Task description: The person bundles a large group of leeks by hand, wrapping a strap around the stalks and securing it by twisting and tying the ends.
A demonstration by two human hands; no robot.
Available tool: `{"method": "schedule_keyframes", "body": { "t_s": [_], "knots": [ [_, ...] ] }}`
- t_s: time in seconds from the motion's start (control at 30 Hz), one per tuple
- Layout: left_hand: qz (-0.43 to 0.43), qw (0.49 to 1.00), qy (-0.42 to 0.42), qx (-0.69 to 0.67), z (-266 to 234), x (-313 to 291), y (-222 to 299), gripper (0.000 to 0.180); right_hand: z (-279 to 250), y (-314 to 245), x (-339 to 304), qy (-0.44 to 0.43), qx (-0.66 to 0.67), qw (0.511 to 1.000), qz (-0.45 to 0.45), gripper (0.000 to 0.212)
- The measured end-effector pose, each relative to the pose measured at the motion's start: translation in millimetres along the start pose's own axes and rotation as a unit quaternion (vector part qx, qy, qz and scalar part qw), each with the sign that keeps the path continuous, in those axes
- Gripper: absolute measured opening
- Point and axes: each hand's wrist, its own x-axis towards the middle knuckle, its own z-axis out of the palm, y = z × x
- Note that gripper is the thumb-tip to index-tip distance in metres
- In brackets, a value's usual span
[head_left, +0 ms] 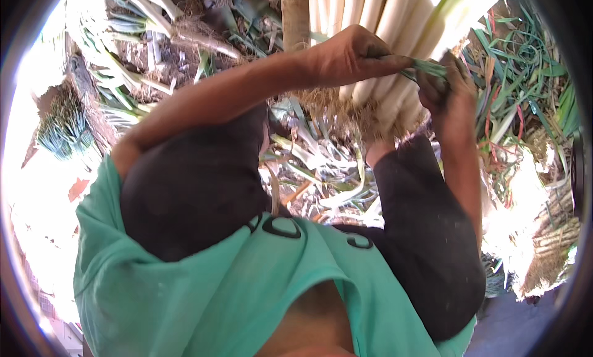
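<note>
A row of thick white leeks [375, 23] lies in front of me, with its brown root ends [377, 116] turned toward my legs. Across the leeks, near the roots, my left hand [361, 59] is closed, thumb and fingers pinching a green strip [430, 68]. The same strip runs to my right hand [450, 88], which grips it with bent, darkened fingers at the right side of the leeks. Between the two hands the strip looks taut and twisted. Whether it passes beneath the leeks is hidden.
A wooden board [295, 17] stands along the leeks' left side. Loose leeks [151, 14] and trimmings lie at the far left, near a cluster of green tops [65, 125]. Cut green leaves [528, 54] with red strands heap at the right. A rooty bundle [550, 233] lies below them.
</note>
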Motion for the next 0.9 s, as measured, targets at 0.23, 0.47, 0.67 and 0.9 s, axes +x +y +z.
{"method": "schedule_keyframes", "body": {
  "t_s": [0.23, 0.47, 0.67, 0.9],
  "knots": [
    [-0.029, 0.992, -0.120, 0.016, -47, 65, 22, 0.048, 38, -21, 37, -0.149, -0.361, 0.774, -0.498, 0.013],
    [0.010, 0.900, -0.226, 0.373, -39, 82, 50, 0.043, 106, 12, 43, -0.198, -0.480, 0.702, -0.487, 0.005],
    [-0.006, 0.883, -0.249, 0.399, -5, 76, 61, 0.019, 153, 11, 96, -0.021, -0.373, 0.730, -0.573, 0.010],
    [0.115, 0.803, -0.224, 0.540, 1, 40, 25, 0.013, 165, 4, 65, -0.191, -0.426, 0.812, -0.351, 0.017]
  ]
}}
